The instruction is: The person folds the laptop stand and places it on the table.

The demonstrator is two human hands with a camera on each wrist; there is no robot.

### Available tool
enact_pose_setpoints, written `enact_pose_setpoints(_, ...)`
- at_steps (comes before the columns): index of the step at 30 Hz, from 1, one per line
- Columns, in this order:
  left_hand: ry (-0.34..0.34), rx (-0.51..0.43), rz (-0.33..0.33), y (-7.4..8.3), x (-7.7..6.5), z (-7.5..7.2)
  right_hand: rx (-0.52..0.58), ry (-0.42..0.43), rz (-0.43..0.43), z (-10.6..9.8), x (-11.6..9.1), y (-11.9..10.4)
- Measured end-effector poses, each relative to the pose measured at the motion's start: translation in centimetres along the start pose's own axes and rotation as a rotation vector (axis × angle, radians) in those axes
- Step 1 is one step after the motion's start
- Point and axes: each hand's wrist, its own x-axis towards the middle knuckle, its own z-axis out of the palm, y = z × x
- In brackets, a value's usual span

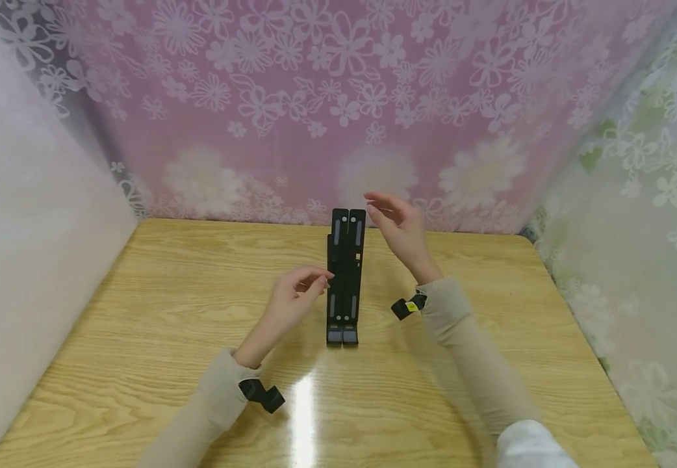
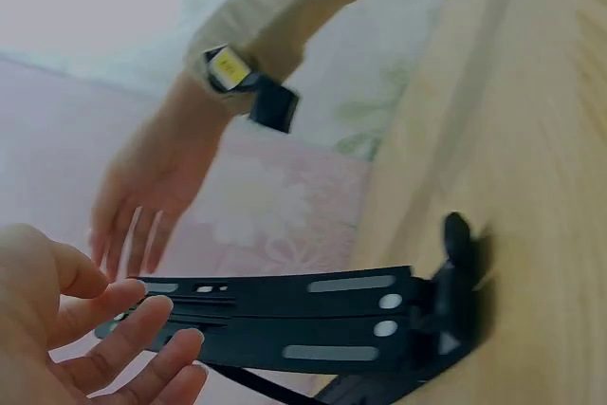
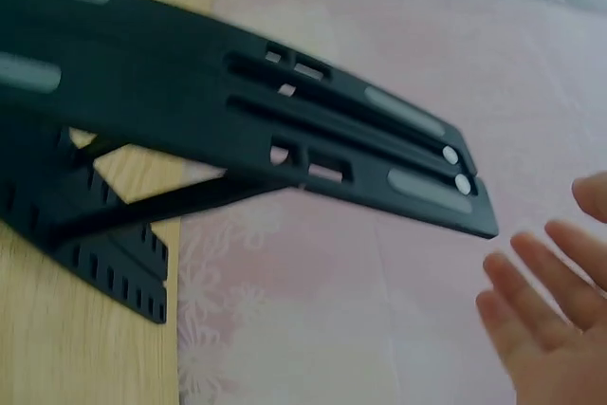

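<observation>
A narrow black folding laptop stand (image 1: 344,273) stands on the wooden table, its two side arms lying close together. Seen from the right wrist, the stand's top (image 3: 256,101) slants up over a slotted base (image 3: 90,244), with a thin strut between them. My left hand (image 1: 300,292) is at the stand's left edge in the head view, fingers loosely bent and not gripping; the left wrist view shows these fingers (image 2: 123,329) spread. Beside the stand's raised far end is my right hand (image 1: 399,231), its relaxed fingers (image 3: 531,291) apart from the tip and holding nothing.
The wooden table (image 1: 169,292) reaches back to a pink flowered curtain (image 1: 315,97). Pale sheets hang on the left (image 1: 40,195) and right (image 1: 637,227). Small black cameras sit on the left (image 1: 262,395) and right (image 1: 408,305) wrists.
</observation>
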Motion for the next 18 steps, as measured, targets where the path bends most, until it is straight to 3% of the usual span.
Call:
enact_pose_setpoints(4, -0.068, 0.008, 0.013, -2.1, -1.1, 0.8, -0.018, -0.068, -0.008, 0.0, 0.2, 0.2)
enact_pose_setpoints(8, -0.156, 0.028, 0.021, -3.0, -2.1, 1.5, -0.049, -0.121, 0.019, 0.0, 0.2, 0.3)
enact_pose_setpoints(12, -0.259, 0.057, 0.031, -3.8, -2.8, 2.3, -0.04, -0.161, -0.012, 0.2, 0.1, 0.6)
enact_pose_setpoints(18, -0.354, 0.126, -0.014, -4.6, -3.8, 3.2, -0.086, -0.173, -0.048, 0.5, 0.1, 1.0)
